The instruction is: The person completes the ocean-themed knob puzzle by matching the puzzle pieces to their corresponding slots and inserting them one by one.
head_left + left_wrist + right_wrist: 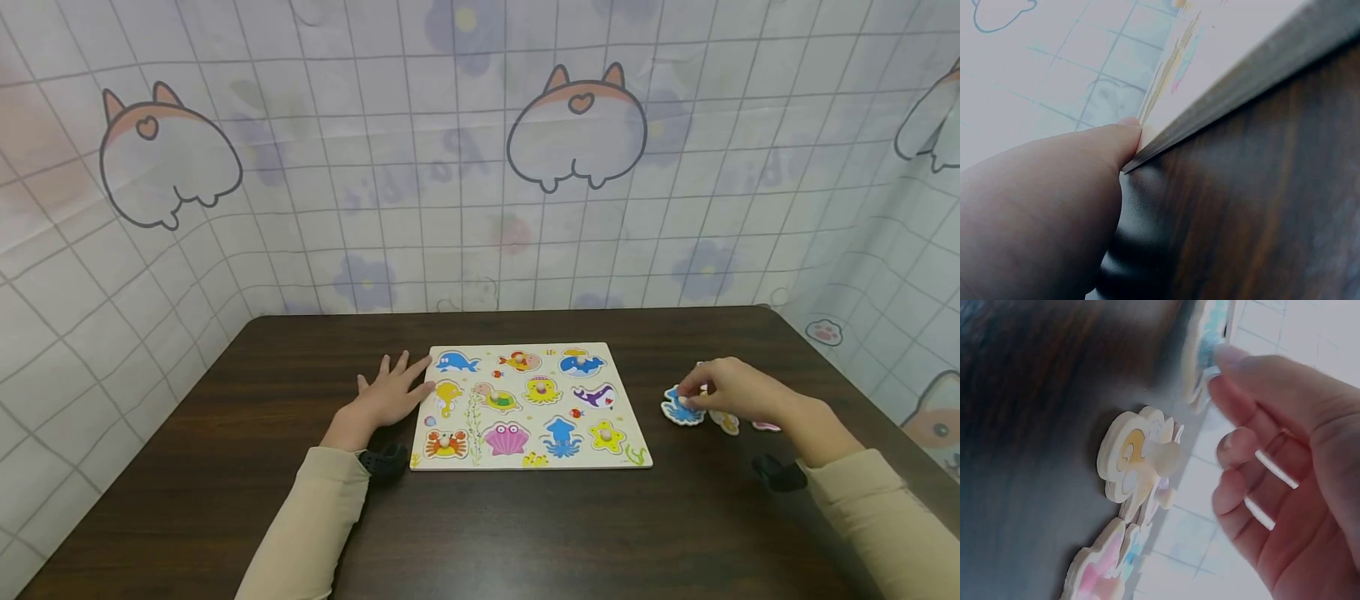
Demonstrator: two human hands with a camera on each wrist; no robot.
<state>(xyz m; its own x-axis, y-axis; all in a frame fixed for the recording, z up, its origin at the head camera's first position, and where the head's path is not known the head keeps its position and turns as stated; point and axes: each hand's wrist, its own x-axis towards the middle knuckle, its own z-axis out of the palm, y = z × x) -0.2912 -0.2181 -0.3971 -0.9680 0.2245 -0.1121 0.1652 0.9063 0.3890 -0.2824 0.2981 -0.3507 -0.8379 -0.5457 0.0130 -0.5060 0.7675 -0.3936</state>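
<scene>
A wooden sea-animal puzzle board [525, 408] lies flat on the table. At its left edge rests my left hand [388, 393], fingers spread and touching the border; its thumb [1125, 140] meets the board's edge in the left wrist view. To the right of the board, my right hand [731, 390] pinches a blue puzzle piece [681, 408] between thumb and forefinger. That blue piece [1209, 337] stands tilted in the right wrist view, its knob mostly hidden by the fingertips. Just beside it lie an orange-and-white knobbed piece [1124, 456] and a pink piece [1094, 572].
Dark wooden table [540, 533] spreads around the board. Grid-patterned cloth [450, 225] with cartoon animals hangs behind and at both sides. More loose pieces overlap under my right hand, partly hidden.
</scene>
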